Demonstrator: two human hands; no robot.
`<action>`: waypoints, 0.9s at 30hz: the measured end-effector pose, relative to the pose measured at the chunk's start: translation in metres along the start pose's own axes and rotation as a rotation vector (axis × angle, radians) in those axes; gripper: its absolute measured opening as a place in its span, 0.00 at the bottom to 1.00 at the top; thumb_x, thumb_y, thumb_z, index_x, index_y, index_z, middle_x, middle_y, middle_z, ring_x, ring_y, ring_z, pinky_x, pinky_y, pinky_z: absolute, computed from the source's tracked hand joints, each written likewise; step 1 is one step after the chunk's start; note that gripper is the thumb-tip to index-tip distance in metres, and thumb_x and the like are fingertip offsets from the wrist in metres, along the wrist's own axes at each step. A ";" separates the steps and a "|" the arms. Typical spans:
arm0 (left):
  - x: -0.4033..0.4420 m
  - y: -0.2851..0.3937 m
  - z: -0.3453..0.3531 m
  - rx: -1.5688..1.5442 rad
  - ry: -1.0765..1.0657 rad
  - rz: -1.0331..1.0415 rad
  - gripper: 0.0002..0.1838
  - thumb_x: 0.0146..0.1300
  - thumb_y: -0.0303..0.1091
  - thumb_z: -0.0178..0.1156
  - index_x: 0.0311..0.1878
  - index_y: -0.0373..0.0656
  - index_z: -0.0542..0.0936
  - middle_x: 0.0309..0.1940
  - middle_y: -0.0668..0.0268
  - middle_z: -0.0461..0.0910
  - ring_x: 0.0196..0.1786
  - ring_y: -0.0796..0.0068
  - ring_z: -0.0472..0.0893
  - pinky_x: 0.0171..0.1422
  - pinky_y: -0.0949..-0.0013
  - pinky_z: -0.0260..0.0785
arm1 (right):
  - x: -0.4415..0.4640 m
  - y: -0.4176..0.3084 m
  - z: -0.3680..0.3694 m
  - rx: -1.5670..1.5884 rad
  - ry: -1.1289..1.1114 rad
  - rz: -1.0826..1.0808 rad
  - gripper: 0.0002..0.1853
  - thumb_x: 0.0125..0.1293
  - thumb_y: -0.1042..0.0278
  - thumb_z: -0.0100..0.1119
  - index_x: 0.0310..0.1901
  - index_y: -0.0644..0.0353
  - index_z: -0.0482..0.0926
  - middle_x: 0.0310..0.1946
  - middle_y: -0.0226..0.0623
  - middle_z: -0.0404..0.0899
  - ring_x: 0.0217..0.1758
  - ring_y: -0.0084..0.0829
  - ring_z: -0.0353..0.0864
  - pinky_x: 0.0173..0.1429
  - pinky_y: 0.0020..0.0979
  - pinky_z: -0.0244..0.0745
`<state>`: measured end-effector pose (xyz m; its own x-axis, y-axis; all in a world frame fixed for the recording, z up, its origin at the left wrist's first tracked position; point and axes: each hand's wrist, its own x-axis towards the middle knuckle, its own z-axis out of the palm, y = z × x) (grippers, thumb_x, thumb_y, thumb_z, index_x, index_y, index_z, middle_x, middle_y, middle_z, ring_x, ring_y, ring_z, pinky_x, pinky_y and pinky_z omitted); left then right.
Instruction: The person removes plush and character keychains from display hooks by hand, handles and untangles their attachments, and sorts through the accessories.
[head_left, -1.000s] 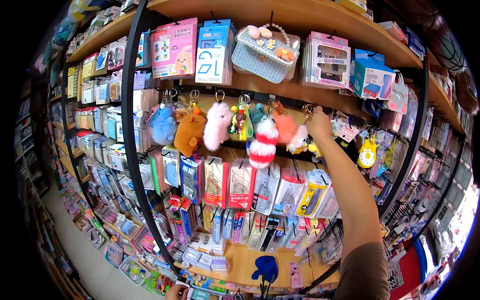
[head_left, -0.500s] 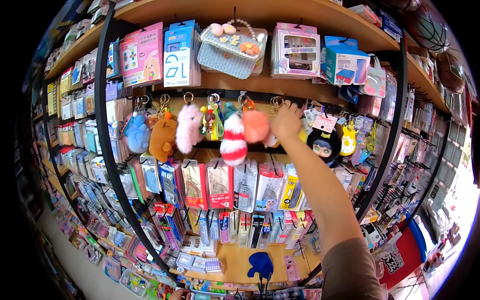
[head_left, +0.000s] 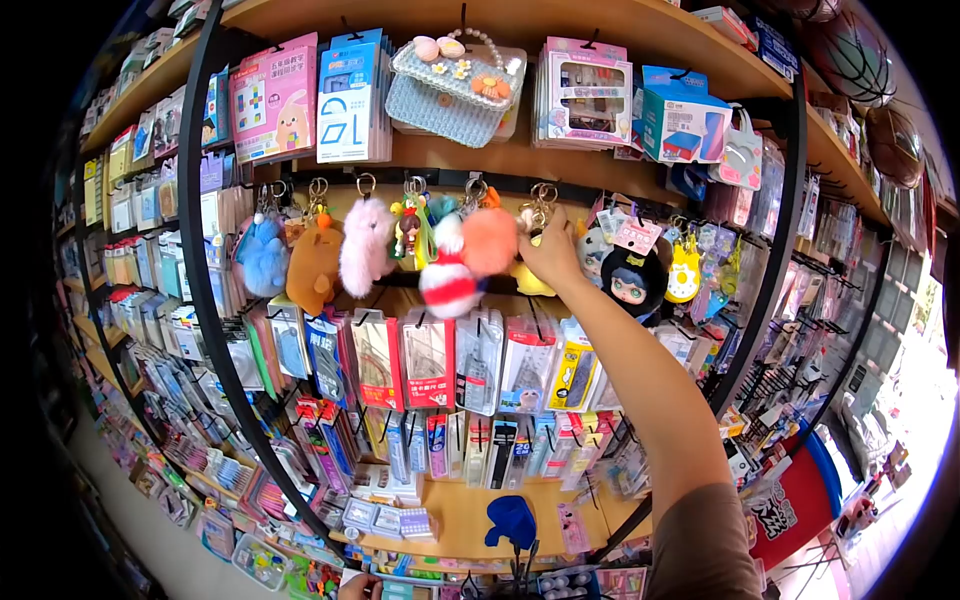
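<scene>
Plush keychains hang along a dark rail in the head view, and the right hand (head_left: 556,258) is up among them, its fingers bent at the metal rings (head_left: 543,195) and its thumb by the yellow charm (head_left: 534,281) that dangles just below. Whether thumb and fingers actually close on the charm or merely steady it, I cannot tell; the back of the hand hides the contact. Handling should go best, I judge, with a light pinch on metal rather than on soft plush, since tugging the plush could strain its attachment. Several rings crowd together there (easy to catch two at once), so separating one with a fingertip before any sideways movement seems wise. Neighbours are near: the coral pompom (head_left: 490,241) on one side, with the red-and-white plush (head_left: 449,287) just beyond, and the black-hooded doll (head_left: 634,282) on the other. Small, slow wrist turns would probably spare them a knock. Below, packaged rulers (head_left: 376,360) hang under the reaching forearm, so a raised elbow looks sensible. Down at the bottom edge, the left hand (head_left: 360,587) shows only partly, well apart from the keychains; whether it grips anything, I cannot tell.
</scene>
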<state>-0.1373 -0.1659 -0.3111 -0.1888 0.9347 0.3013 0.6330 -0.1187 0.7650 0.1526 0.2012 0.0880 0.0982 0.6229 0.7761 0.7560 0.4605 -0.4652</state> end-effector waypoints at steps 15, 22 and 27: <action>0.028 0.000 -0.014 -0.096 -0.115 0.068 0.04 0.59 0.29 0.55 0.34 0.38 0.76 0.28 0.54 0.76 0.28 0.61 0.77 0.33 0.66 0.69 | 0.005 0.006 -0.144 -0.072 0.401 -0.411 0.06 0.56 0.72 0.55 0.34 0.63 0.78 0.30 0.42 0.75 0.32 0.36 0.76 0.38 0.31 0.70; 0.036 -0.008 -0.018 -0.133 -0.147 0.038 0.04 0.59 0.27 0.54 0.34 0.37 0.75 0.28 0.54 0.76 0.28 0.61 0.77 0.32 0.66 0.68 | 0.029 0.068 -0.168 -0.120 0.115 -0.079 0.16 0.49 0.71 0.62 0.42 0.63 0.79 0.28 0.38 0.78 0.30 0.28 0.76 0.38 0.28 0.71; 0.034 -0.002 -0.013 -0.112 -0.093 0.016 0.04 0.58 0.27 0.54 0.34 0.37 0.75 0.26 0.54 0.75 0.27 0.61 0.75 0.32 0.66 0.67 | 0.048 0.080 -0.160 -0.055 0.018 -0.083 0.16 0.47 0.72 0.62 0.41 0.63 0.80 0.23 0.34 0.77 0.26 0.23 0.73 0.33 0.26 0.69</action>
<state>-0.1546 -0.1385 -0.2953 -0.1061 0.9587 0.2637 0.5464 -0.1654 0.8210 0.3218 0.1670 0.1562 0.0451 0.5720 0.8190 0.7961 0.4747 -0.3754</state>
